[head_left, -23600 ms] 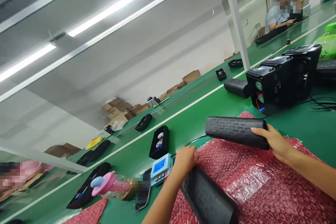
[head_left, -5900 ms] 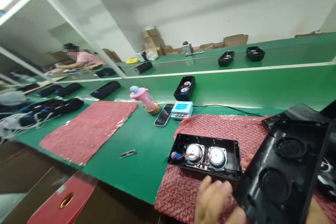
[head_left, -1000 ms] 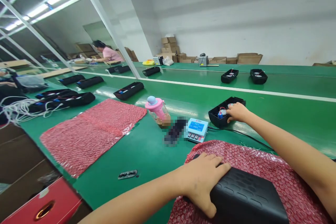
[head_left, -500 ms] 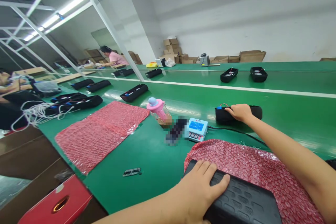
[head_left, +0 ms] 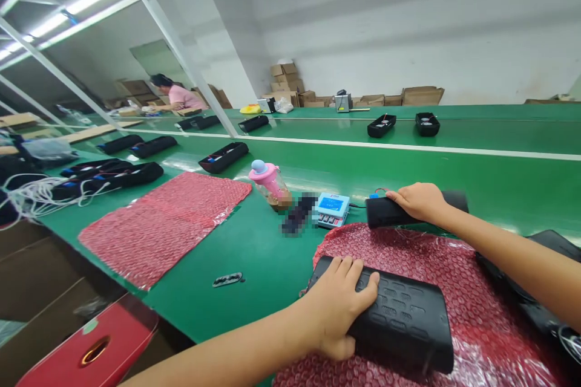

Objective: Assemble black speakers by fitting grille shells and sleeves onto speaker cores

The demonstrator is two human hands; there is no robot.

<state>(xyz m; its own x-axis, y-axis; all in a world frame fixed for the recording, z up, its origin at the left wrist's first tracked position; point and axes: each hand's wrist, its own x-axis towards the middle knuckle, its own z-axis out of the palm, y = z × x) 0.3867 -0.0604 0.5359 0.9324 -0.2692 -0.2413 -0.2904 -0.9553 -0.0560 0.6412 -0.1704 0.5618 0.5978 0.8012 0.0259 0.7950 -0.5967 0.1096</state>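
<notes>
My left hand (head_left: 338,308) grips the left end of a black speaker shell with a patterned grille (head_left: 403,317), which lies on the red bubble wrap sheet (head_left: 408,248) in front of me. My right hand (head_left: 420,201) is closed over a second black speaker housing (head_left: 385,211), with red and blue wires at its left end, just beyond the far edge of the bubble wrap. Another black part (head_left: 544,242) lies at the right under my forearm.
A small blue meter box (head_left: 333,208), a blurred phone (head_left: 296,221) and a pink-capped bottle (head_left: 269,182) stand left of the housing. Another red bubble wrap sheet (head_left: 167,221) lies further left. Black housings sit along the green belt (head_left: 318,157). A person in pink works far left.
My right hand has pulled the black housing from the belt toward me, up to the bubble wrap's edge. My left hand stays on the grille shell.
</notes>
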